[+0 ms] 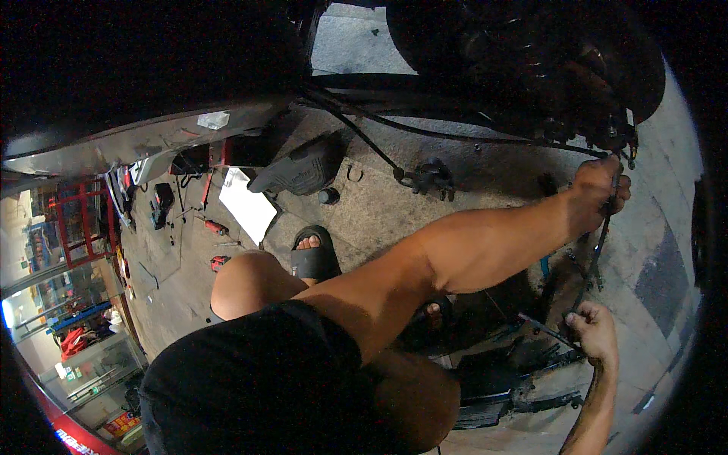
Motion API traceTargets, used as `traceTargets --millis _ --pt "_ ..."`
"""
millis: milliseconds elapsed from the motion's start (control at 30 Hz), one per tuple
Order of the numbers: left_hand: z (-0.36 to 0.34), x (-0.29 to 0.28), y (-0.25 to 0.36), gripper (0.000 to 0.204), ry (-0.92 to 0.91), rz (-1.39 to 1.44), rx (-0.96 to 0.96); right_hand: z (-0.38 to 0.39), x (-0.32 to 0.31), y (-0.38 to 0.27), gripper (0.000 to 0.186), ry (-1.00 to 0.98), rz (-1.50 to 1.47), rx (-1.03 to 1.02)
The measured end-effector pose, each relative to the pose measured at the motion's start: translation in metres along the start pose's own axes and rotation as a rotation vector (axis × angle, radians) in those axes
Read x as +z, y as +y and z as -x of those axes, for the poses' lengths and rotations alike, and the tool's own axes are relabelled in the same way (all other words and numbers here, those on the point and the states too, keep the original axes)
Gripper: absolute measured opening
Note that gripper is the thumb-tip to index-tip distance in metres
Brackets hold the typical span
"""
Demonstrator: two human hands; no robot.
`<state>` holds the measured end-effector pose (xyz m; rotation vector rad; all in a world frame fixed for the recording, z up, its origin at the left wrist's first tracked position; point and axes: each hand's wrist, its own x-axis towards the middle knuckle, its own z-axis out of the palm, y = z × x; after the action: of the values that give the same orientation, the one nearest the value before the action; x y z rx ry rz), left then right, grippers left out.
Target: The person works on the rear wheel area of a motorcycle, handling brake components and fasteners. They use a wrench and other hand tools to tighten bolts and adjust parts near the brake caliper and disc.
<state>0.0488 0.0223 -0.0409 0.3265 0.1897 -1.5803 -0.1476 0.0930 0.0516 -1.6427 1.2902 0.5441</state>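
My left arm reaches across to the right, and my left hand (601, 189) is closed round a black cable (600, 244) beside the dark machine's wheel assembly (584, 64). Lower down, my right hand (594, 334) pinches the same cable, with a short dark length of it sticking out toward the left. Another black cable (356, 127) runs from the machine's underside down to a dark part (432, 178) on the floor. Black plastic pieces (485, 394) lie under and beside my legs.
A grey-black panel (296, 167), a white sheet (244, 205) and scattered tools, including a red-handled one (214, 226), lie on the tiled floor to the left. The machine's body (136, 61) overhangs the top. A red rack (83, 224) and shelving stand at the far left.
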Motion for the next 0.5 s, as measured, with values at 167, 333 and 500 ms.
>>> traceTargets --millis 167,333,500 --pt "0.001 0.001 -0.002 0.026 -0.095 0.058 0.011 -0.003 0.005 0.006 0.013 -0.059 0.022 0.001" --pt "0.003 0.001 0.002 0.027 -0.14 0.04 0.04 -0.003 0.013 0.007 0.009 -0.087 -0.317 0.0" --pt "0.003 0.001 0.005 0.019 -0.158 0.12 0.003 -0.006 0.0 0.006 0.007 -0.223 -0.306 -0.002"
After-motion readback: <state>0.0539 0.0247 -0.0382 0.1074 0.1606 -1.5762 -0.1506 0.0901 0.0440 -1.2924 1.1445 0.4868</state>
